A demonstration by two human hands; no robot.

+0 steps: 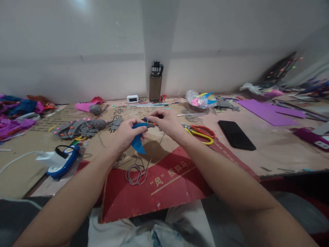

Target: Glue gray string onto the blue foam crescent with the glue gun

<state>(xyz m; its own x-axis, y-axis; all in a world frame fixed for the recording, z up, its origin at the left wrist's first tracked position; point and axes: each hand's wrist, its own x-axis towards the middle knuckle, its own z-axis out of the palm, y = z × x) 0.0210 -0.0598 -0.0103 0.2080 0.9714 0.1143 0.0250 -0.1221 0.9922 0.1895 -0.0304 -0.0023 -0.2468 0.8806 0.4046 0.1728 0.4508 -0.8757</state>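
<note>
My left hand (pixel 126 134) is closed around a blue felt piece (pixel 138 141) whose pointed end hangs down below the fingers. My right hand (pixel 166 121) pinches a small grey piece with an orange dot (pixel 151 125) at the top of the blue felt. Both hands meet above a piece of cardboard with a red printed panel (pixel 164 185). A tangle of grey yarn (pixel 136 171) lies on the cardboard right under my hands.
Red and yellow scissors (pixel 202 133) and a black phone (pixel 236 134) lie to the right. Grey felt pieces with orange dots (pixel 79 127) and a blue glue gun (pixel 63 161) sit left. A dark bottle (pixel 155 81), small white clock (pixel 132 99) and purple sheets (pixel 269 112) stand farther back.
</note>
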